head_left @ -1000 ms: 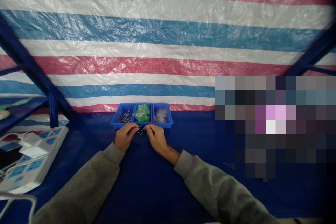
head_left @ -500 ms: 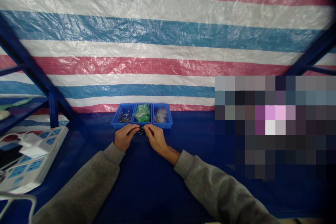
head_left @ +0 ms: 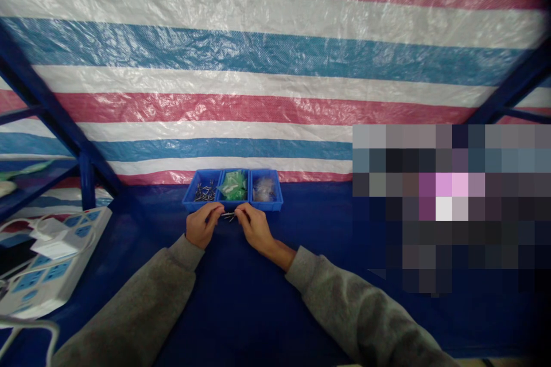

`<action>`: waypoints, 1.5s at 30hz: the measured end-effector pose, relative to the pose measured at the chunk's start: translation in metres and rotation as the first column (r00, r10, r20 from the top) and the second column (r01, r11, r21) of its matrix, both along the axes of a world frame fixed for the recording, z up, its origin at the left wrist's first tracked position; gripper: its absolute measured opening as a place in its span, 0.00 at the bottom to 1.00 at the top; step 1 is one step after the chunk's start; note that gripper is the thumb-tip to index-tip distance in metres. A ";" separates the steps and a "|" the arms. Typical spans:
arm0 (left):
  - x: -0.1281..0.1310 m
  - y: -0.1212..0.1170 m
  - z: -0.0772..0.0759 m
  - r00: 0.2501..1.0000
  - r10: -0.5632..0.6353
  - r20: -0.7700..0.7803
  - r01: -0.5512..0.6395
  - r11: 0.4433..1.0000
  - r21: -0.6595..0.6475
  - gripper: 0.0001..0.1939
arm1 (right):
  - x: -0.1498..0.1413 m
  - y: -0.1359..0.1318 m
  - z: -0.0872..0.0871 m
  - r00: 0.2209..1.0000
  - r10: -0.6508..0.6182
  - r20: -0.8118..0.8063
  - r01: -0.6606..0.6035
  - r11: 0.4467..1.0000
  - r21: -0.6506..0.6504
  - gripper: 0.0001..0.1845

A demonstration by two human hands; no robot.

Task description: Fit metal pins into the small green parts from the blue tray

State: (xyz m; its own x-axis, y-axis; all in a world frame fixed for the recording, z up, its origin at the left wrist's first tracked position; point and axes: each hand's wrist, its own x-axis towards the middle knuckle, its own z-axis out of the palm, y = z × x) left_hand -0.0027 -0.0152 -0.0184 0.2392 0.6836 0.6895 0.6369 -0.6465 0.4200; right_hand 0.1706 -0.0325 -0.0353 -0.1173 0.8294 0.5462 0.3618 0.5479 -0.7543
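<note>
My left hand [head_left: 203, 225] is closed in a pinch in front of the blue bins; what sits between its fingertips is too small to make out. Opposite it, my right hand [head_left: 255, 226] pinches the end of a slim metal piece [head_left: 228, 214] that spans the gap between the hands. A few similar small metal pieces [head_left: 231, 219] lie on the table just below it. Behind the hands stand three joined blue bins: the left bin [head_left: 189, 202] contains loose metal pieces, the middle one a green plastic bag [head_left: 233, 185], the right one clear plastic bags or small parts [head_left: 264, 189].
A white power strip [head_left: 64, 284] with plugs and cables lies at the left on the blue table [head_left: 249, 309]. Striped plastic sheeting [head_left: 258, 103] hangs behind, between blue frame posts [head_left: 87, 180]. A pixelated block covers the right side.
My left hand has shifted slightly left, widening the gap between the fingertips. More of the slim metal piece shows there now. My right hand has hardly moved.
</note>
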 end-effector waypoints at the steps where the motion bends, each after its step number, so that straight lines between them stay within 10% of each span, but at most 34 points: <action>1: 0.000 -0.001 0.002 1.000 0.009 0.001 -0.009 1.000 -0.022 0.11 | 0.000 0.000 0.000 1.000 -0.014 0.004 0.014 1.000 -0.003 0.14; 22: 0.003 0.002 0.002 0.984 -0.172 -0.051 0.175 0.983 0.058 0.08 | 0.001 0.001 0.000 0.995 -0.089 -0.033 0.088 0.996 -0.027 0.20; 33: -0.001 0.004 -0.001 0.998 -0.003 -0.067 0.012 0.992 0.127 0.08 | 0.000 -0.001 0.002 1.000 -0.006 -0.022 0.006 1.000 0.004 0.16; 41: -0.031 0.036 0.020 0.866 0.497 -0.050 -0.446 0.814 0.372 0.10 | 0.000 -0.001 0.004 1.000 -0.003 -0.020 0.003 1.000 -0.006 0.16; 45: -0.028 0.032 0.021 0.890 0.432 -0.147 -0.362 0.864 0.349 0.10 | 0.000 0.000 0.003 1.000 0.002 -0.013 -0.002 1.000 -0.007 0.16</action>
